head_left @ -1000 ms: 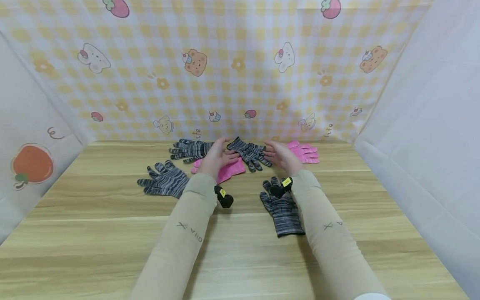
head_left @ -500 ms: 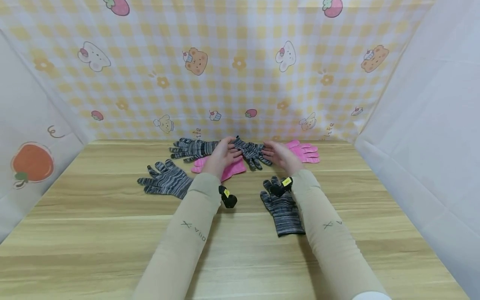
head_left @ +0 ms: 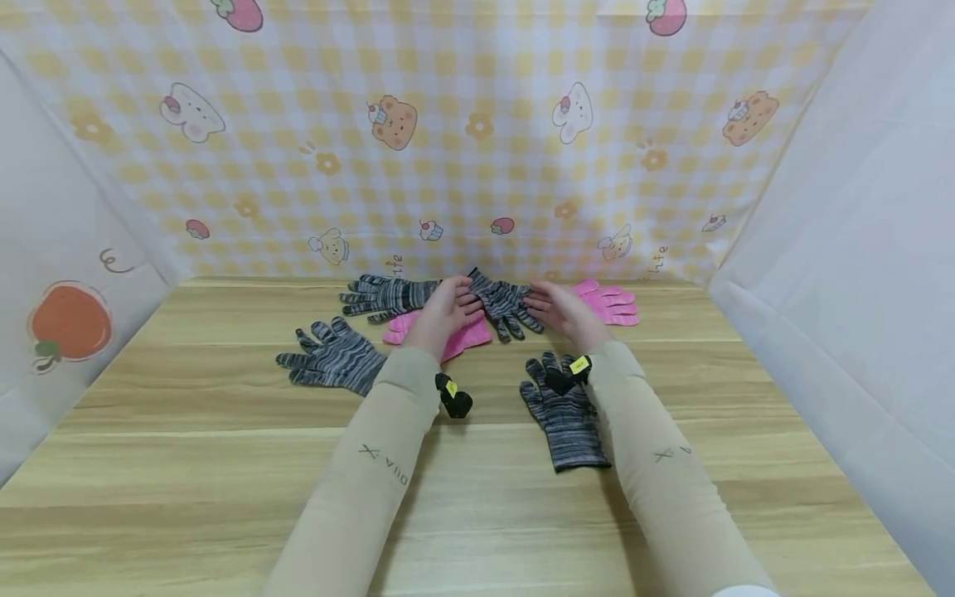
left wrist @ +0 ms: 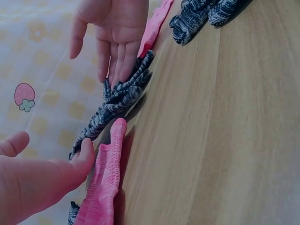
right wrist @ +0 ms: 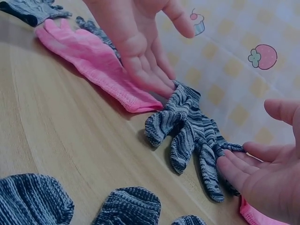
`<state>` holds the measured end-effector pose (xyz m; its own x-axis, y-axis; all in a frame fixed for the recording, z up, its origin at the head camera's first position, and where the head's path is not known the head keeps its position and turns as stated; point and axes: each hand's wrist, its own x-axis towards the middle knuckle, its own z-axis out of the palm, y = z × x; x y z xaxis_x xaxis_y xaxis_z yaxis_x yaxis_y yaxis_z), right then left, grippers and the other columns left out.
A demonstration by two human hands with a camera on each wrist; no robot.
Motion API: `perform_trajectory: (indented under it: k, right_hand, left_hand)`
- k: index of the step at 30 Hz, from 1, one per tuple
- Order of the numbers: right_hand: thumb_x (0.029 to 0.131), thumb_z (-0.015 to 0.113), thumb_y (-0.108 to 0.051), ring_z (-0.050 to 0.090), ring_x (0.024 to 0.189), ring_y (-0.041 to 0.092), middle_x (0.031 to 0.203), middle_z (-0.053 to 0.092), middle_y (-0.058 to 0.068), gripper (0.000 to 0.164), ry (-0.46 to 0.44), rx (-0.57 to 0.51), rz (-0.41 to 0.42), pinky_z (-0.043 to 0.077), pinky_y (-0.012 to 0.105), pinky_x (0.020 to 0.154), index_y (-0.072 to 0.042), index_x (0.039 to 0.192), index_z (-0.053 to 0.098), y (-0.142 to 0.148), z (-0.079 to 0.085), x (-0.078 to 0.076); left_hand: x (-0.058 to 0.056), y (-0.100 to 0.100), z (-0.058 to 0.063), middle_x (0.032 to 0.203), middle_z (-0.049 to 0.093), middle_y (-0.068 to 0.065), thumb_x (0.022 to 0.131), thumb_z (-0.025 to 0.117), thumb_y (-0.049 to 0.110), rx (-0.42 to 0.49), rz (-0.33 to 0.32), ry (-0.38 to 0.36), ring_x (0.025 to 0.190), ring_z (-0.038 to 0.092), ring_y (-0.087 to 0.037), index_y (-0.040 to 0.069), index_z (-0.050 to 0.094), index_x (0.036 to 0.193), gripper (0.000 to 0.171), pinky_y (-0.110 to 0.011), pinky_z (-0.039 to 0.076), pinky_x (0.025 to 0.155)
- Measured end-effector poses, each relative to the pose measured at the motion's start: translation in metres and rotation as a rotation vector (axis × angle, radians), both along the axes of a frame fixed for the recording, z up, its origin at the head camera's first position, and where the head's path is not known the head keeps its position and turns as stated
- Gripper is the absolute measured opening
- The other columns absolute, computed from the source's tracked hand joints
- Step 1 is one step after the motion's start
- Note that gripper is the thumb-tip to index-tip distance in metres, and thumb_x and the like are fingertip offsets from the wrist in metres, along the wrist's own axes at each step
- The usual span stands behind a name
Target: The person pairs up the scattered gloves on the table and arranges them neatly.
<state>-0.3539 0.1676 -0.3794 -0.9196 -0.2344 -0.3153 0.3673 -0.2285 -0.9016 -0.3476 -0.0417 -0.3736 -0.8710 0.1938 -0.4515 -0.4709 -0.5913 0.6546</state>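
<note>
At either end of the central striped glove, left hand and right hand touch it, fingers extended, gripping nothing: apparently positioning; lifting would call for pinching.

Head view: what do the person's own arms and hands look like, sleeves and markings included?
The left sleeve and right sleeve are long and beige, with small dark printed characters on each forearm. The left hand and right hand are ungloved. Each wrist carries a black device with a yellow label.
</note>
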Motion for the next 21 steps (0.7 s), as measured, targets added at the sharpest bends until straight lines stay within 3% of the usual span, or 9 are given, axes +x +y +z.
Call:
perform_trajectory:
  k: [11, 21]
  right_hand:
    - [0.102, 0.045, -0.016, 0.030, 0.137, 0.033, 0.153, 0.022, 0.021, 0.056, 0.005, 0.022, -0.014, 0.029, 0.040, 0.110, 0.000, 0.150, 0.020, 0.003, 0.002, 0.004]
    - [0.102, 0.044, -0.014, 0.033, 0.136, 0.032, 0.150, 0.029, 0.021, 0.052, 0.019, 0.005, -0.058, 0.032, 0.041, 0.109, 0.003, 0.147, 0.025, 0.004, 0.004, 0.008]
  left_hand:
    - [0.002, 0.008, -0.005, 0.154, 0.023, -0.018, 0.096, 0.049, 0.006, -0.041, 0.057, 0.040, 0.138, 0.026, -0.036, 0.005, 0.025, 0.150, 0.059, -0.045, 0.029, 0.110]
    - [0.006, 0.019, -0.011, 0.153, 0.025, -0.019, 0.097, 0.051, 0.005, -0.059, 0.125, 0.073, 0.136, 0.029, -0.040, 0.008, 0.019, 0.152, 0.064, -0.047, 0.032, 0.107]
